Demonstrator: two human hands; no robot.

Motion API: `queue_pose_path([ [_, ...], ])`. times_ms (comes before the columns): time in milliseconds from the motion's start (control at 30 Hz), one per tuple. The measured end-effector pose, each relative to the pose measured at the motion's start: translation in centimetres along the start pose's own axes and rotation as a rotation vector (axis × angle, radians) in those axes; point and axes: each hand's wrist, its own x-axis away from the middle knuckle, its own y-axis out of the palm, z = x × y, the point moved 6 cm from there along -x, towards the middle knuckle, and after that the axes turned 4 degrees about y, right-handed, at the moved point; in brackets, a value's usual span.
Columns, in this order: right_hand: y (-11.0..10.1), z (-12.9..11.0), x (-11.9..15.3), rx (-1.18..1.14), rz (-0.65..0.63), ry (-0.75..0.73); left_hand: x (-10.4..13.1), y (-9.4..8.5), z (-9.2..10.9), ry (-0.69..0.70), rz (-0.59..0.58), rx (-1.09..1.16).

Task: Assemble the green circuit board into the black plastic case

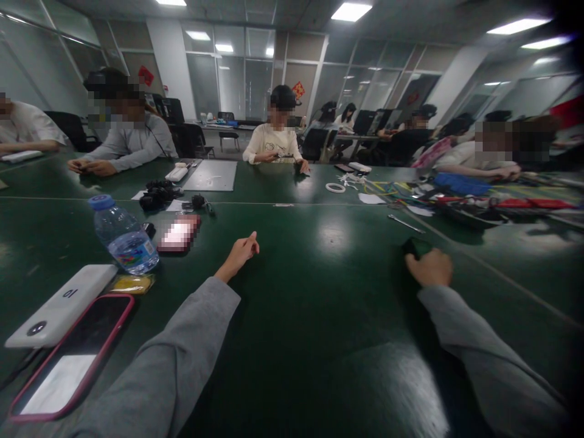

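Note:
My left hand [240,255] is over the green table, left of centre. Its fingers are loosely bent with one pointing away from me, and I see nothing in it. Off to the right, my right hand [432,267] is around a small dark box-shaped object [416,245]; its exact kind cannot be made out. A wrench [406,224] lies just beyond that hand. To the left of my left hand lies a phone in a pinkish-red case [180,234], its screen lit and blurred out.
A water bottle [125,237] with a blue cap stands at left, near a yellow packet [132,284], a white device [64,307] and a red-framed phone [86,334]. Cables and tools [479,198] spread over the far right. Across the table sits a person [274,140] holding something small.

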Motion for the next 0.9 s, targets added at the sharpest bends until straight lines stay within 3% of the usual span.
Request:
queue_pose_path([
  [100, 0.6, -12.4, 4.9, -0.254, -0.080, -0.259, -0.1, -0.5, 0.1, 0.050, 0.067, -0.045],
  [167, 0.8, -19.4, 9.1, -0.336, -0.136, -0.430, -0.1, -1.0, 0.4, 0.109, 0.144, -0.047],
  [233, 0.5, -25.1, 13.8, -0.495, -0.264, -0.733, -0.1, -1.3, 0.5, 0.152, 0.215, -0.015],
  [300, -0.6, -28.3, 18.1, -0.674, -0.411, -1.005, -0.2, -1.4, 0.3, 0.153, 0.244, 0.023],
  [367, -1.7, -29.3, 20.7, -0.773, -0.488, -1.097, -0.3, -1.2, 0.1, 0.135, 0.228, 0.054],
  [433, -2.4, -29.2, 21.6, -0.821, -0.507, -1.089, -0.4, -0.9, 0.1, 0.121, 0.194, 0.082],
  [600, -1.5, -28.7, 20.6, -0.894, -0.464, -0.988, -0.4, -0.5, 0.3, 0.109, 0.148, 0.069],
  [767, 1.4, -27.2, 17.4, -0.923, -0.278, -0.639, -0.3, -0.9, 0.1, 0.077, 0.185, 0.048],
  [900, 2.6, -26.6, 16.4, -1.030, -0.379, -0.425, -0.3, -0.2, 0.0, 0.028, 0.070, 0.051],
])
